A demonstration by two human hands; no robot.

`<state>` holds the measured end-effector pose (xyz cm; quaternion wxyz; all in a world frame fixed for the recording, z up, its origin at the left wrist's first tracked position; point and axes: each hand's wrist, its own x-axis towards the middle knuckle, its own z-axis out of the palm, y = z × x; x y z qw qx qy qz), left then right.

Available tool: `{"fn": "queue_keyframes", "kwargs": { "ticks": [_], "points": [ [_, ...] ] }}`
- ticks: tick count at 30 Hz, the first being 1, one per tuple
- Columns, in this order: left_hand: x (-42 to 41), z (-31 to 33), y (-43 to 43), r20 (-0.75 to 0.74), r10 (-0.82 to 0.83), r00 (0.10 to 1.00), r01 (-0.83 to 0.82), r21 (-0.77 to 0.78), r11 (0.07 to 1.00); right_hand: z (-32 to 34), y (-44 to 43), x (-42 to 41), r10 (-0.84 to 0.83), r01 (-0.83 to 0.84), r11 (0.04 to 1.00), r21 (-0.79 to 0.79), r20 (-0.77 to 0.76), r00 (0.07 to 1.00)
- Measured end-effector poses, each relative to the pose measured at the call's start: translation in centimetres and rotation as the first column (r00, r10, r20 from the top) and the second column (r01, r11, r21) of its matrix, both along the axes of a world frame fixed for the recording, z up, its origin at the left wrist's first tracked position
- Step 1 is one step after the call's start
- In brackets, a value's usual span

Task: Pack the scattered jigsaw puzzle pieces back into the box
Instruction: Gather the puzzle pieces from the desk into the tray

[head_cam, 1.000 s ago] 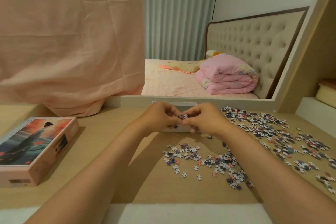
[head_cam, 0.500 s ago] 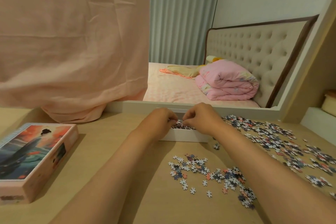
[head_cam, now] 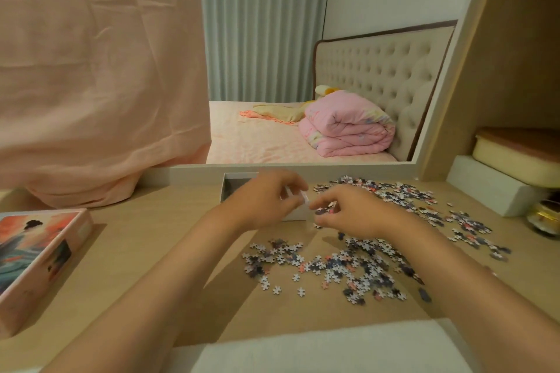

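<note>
Head view: your right hand [head_cam: 348, 215] had its fingers [head_cam: 328, 206] curled, pinching a few puzzle pieces [head_cam: 322, 211] just right of the open white box [head_cam: 230, 188], which sat at the back of the counter [head_cam: 151, 251]. Your left hand [head_cam: 263, 203] was over the box's right end, fingers loosely curled, too blurred to tell if they gripped anything. Other pieces lay scattered right of and in front of the box, with the picture lid [head_cam: 39, 257] far left.
</note>
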<state>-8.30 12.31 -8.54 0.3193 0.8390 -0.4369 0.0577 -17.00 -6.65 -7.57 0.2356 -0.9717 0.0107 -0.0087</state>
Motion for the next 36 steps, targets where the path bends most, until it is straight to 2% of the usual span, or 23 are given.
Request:
{"fn": "queue_keyframes", "kwargs": {
  "ticks": [3,6,8,11,13,15,17,22,25,26,28,31,33,36],
  "points": [
    [-2.4,-0.9,-1.7,-0.104,-0.072,0.992,0.092,0.207,0.974,-0.2,-1.5,-3.3,0.003,-0.035,0.99,-0.134,-0.229,0.973],
    [-4.3,-2.3,-2.9,-0.215,-0.055,0.975,0.152,0.466,0.871,-0.5,-3.0,-5.4,-0.114,-0.025,0.936,-0.351,-0.368,0.923],
    [-5.5,-3.3,-3.7,-0.164,-0.076,0.984,0.157,0.573,0.804,-0.9,-3.6,-6.0,-0.174,0.001,0.914,-0.407,-0.389,0.905],
    [-6.3,-4.5,-4.9,-0.082,-0.061,0.995,0.099,0.633,0.767,-0.9,-3.9,-6.1,-0.186,0.014,0.916,-0.401,-0.393,0.9],
    [-6.3,-4.8,-5.3,-0.044,-0.054,0.998,0.069,0.638,0.767,-0.9,-4.0,-5.9,-0.186,0.021,0.923,-0.384,-0.398,0.898],
    [-6.1,-4.6,-5.2,-0.033,-0.059,0.998,0.067,0.58,0.812,-1.2,-3.9,-5.2,-0.16,0.018,0.935,-0.354,-0.377,0.912],
    [-5.9,-4.3,-4.7,-0.017,-0.056,0.998,0.056,0.509,0.859,-1.6,-3.6,-4.5,-0.123,0.019,0.955,-0.297,-0.333,0.935],
    [-6.1,-4.3,-3.7,0.024,0.024,0.999,-0.032,0.452,0.891,-1.9,-2.2,-3.3,0.008,-0.044,0.989,-0.141,-0.246,0.969],
    [-6.4,-4.3,-4.0,-0.053,0.011,0.999,0.012,0.408,0.913,-1.0,-2.7,-4.0,0.009,-0.02,0.998,-0.057,-0.192,0.981],
    [-6.5,-4.3,-4.4,-0.089,0.002,0.996,0.036,0.423,0.905,-0.5,-3.1,-4.4,-0.013,0.0,0.998,-0.068,-0.188,0.982],
    [-6.7,-4.6,-5.5,-0.116,0.0,0.993,0.06,0.513,0.856,0.6,-4.1,-5.5,-0.087,0.042,0.982,-0.186,-0.239,0.967],
    [-6.6,-4.9,-6.7,-0.041,-0.018,0.999,0.039,0.606,0.795,1.4,-5.4,-7.0,-0.28,0.096,0.908,-0.408,-0.418,0.864],
    [-6.5,-5.0,-6.8,-0.015,-0.039,0.999,0.041,0.567,0.822,0.7,-5.8,-7.3,-0.34,0.137,0.902,-0.408,-0.48,0.809],
    [-6.0,-5.1,-6.2,-0.014,-0.053,0.998,0.054,0.47,0.881,-0.6,-5.5,-7.0,-0.288,0.166,0.939,-0.301,-0.429,0.856]
  ]
}}
